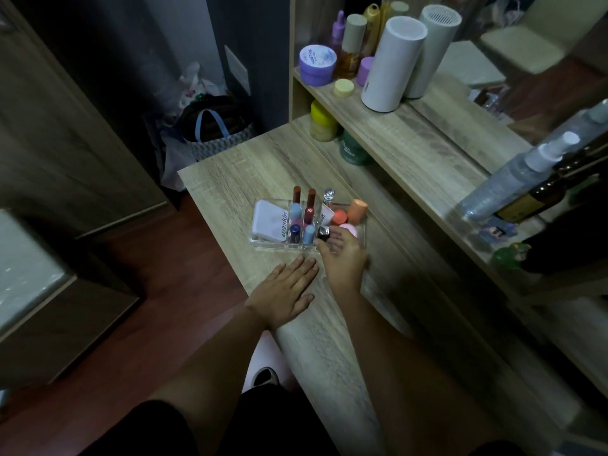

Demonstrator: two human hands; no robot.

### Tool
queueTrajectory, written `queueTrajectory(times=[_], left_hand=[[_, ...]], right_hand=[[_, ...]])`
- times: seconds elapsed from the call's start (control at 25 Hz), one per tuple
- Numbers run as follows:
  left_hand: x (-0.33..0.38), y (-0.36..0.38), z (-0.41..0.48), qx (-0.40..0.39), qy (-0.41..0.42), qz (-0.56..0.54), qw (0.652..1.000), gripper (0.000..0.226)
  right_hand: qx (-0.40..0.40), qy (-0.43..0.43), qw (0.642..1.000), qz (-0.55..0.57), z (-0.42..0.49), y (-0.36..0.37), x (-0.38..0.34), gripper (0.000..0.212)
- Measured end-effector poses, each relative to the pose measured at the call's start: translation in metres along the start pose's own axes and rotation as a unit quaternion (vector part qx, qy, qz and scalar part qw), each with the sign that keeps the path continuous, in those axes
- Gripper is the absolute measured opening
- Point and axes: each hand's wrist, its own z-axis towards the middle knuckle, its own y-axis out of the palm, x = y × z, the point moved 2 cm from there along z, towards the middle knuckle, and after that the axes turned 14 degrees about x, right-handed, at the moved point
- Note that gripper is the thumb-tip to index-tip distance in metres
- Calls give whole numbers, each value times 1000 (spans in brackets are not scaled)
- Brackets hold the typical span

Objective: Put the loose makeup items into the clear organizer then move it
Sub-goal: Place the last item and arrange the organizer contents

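Wooden vanity top, clear organizer crowded with lipsticks, right hand pinching black-silver tube, left hand flat, empty

I see a wooden vanity top under a shelf — 2 white cylinders, a purple jar and an amber bottle on it. A patterned bag sits on the floor — left.

clear organizer: 1 | red lipstick tubes: 2 | white flat case: 1 | purple jars: 2 | white cylinders: 2 | hands: 2
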Motion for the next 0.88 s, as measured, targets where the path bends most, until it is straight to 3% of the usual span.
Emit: queueTrajectory(times=[0.16, 0.32, 0.4, 0.48, 0.64, 0.72, 0.88], left_hand=[[5, -23, -7, 155, -30, -54, 986, 46], [-18, -37, -11, 240, -281, -129, 920, 49], [-35, -42, -6, 238, -353, -169, 889, 70], [-51, -46, 2, 229, -368, -192, 880, 86], [-72, -48, 18, 194, -357, -216, 888, 85], [-75, -47, 25, 186, -344, -237, 889, 82], [-74, -40, 31, 169, -331, -243, 896, 100]], right_hand=[[5, 8, 1000, 17, 0, -6, 1, 44], [54, -12, 997, -54, -2, -18, 11, 56], [64, -25, 994, -90, 5, -27, 24, 64], [42, -6, 992, -116, 14, -34, 38, 79], [-60, 50, 991, -110, 24, -31, 49, 106], [-91, 52, 991, -85, 30, -25, 45, 109], [-111, 55, 991, -46, 36, -17, 36, 108]])
